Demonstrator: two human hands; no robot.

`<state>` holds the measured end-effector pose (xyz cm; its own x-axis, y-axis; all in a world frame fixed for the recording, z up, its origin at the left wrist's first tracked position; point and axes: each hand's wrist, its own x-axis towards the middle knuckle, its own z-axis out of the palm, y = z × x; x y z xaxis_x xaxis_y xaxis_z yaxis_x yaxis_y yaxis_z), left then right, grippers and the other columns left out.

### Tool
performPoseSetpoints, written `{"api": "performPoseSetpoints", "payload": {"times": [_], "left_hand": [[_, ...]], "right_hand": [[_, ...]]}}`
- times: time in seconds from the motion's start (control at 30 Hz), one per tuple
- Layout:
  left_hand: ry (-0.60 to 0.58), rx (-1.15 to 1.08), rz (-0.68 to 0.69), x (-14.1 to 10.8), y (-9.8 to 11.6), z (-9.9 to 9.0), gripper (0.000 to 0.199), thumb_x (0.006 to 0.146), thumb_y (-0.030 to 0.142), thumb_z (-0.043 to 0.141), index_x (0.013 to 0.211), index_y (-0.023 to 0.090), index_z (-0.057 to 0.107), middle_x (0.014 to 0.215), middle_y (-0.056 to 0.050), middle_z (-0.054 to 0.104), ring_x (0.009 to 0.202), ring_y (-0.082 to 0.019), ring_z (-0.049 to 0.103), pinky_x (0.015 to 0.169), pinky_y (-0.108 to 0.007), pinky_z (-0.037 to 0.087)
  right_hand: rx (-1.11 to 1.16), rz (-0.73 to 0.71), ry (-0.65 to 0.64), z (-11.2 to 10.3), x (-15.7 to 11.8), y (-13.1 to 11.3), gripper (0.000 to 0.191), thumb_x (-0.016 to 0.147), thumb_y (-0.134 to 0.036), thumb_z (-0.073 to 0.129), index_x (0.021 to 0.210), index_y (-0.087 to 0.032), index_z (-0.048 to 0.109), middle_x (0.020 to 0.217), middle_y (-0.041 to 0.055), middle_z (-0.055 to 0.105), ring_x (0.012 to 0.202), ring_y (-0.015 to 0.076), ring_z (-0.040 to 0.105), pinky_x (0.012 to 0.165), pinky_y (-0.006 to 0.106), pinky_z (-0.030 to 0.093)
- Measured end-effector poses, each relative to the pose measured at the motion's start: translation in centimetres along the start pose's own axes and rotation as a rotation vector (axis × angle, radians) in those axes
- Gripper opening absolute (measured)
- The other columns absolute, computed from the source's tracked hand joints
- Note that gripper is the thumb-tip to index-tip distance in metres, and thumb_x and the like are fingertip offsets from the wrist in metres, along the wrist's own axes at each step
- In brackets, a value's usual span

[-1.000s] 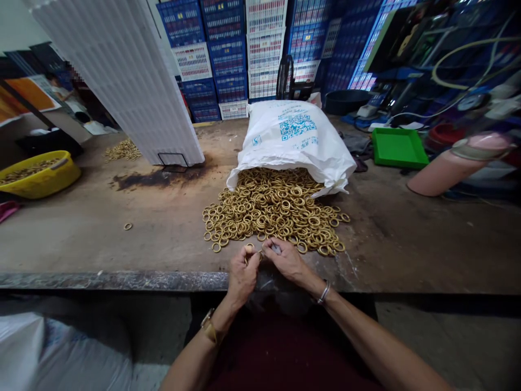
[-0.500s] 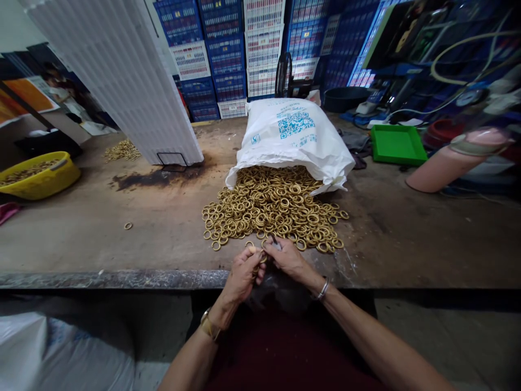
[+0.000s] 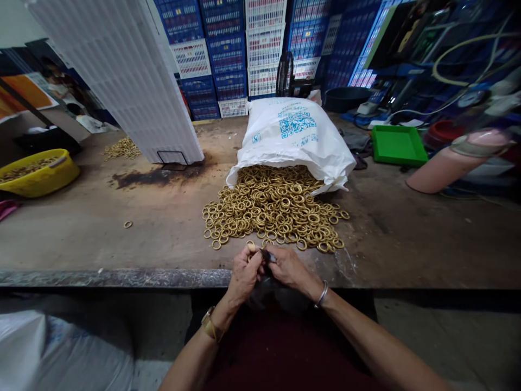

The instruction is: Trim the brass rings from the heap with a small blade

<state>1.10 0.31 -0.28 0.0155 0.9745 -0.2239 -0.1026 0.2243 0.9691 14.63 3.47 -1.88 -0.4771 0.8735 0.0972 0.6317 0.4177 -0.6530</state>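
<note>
Looks like working a ring in the left hand with a dark tool pinched in the right hand, just in front of the pile on the worktop. Probably needs steady pinching next.

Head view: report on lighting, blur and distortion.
Head view: the white sack is brightly lit, while the space under the table is in deep shadow; head view: the pink bottle near the right edge looks stretched and soft; head view: the ring pile is fairly sharp, but the dark item at the right hand is too unclear to identify.
</note>
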Motion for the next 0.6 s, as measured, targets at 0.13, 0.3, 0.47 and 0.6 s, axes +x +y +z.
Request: {"api": "performPoseSetpoints", "payload": {"times": [0.13,0.3,0.47,0.6], "left_hand": [[0.019,0.086,0.046,0.1,-0.1,-0.2,0.02,0.075,0.037,0.05,0.074,0.017,0.047,0.049,0.006,0.044,0.038,-0.004,0.036,0.037,-0.015,0.028],[0.061,0.066,0.035,-0.2,-0.3,-0.1,0.023,0.074,0.039,0.052,0.071,0.017,0.048,0.054,0.005,0.048,0.042,-0.005,0.04,0.039,-0.015,0.029],[-0.047,-0.193,-0.132,-1.9,0.2,-0.7,0.026,0.073,0.04,0.057,0.078,0.017,0.048,0.059,0.003,0.051,0.043,-0.004,0.042,0.04,-0.015,0.03],[-0.099,-0.551,-0.225,-2.4,0.2,-2.3,0.023,0.072,0.035,0.061,0.079,0.016,0.048,0.062,0.002,0.05,0.047,-0.005,0.044,0.041,-0.015,0.03]], "right_hand": [[-0.098,0.016,-0.022,0.4,0.0,0.0,0.014,0.072,-0.014,0.041,0.073,-0.018,0.055,0.062,0.0012,0.057,0.055,0.011,0.046,0.053,0.021,0.026],[-0.216,0.097,-0.067,0.4,0.4,-0.3,0.016,0.074,-0.015,0.04,0.08,-0.018,0.055,0.068,0.0041,0.061,0.06,0.013,0.051,0.054,0.023,0.025],[-0.354,0.201,-0.051,-0.6,1.0,0.0,0.021,0.074,-0.015,0.041,0.088,-0.017,0.056,0.074,0.0064,0.063,0.063,0.0146,0.055,0.055,0.024,0.027],[-0.325,0.132,0.006,-0.3,1.4,0.0,0.018,0.077,-0.016,0.04,0.087,-0.017,0.056,0.078,0.0055,0.063,0.069,0.0148,0.055,0.061,0.023,0.031]]}}
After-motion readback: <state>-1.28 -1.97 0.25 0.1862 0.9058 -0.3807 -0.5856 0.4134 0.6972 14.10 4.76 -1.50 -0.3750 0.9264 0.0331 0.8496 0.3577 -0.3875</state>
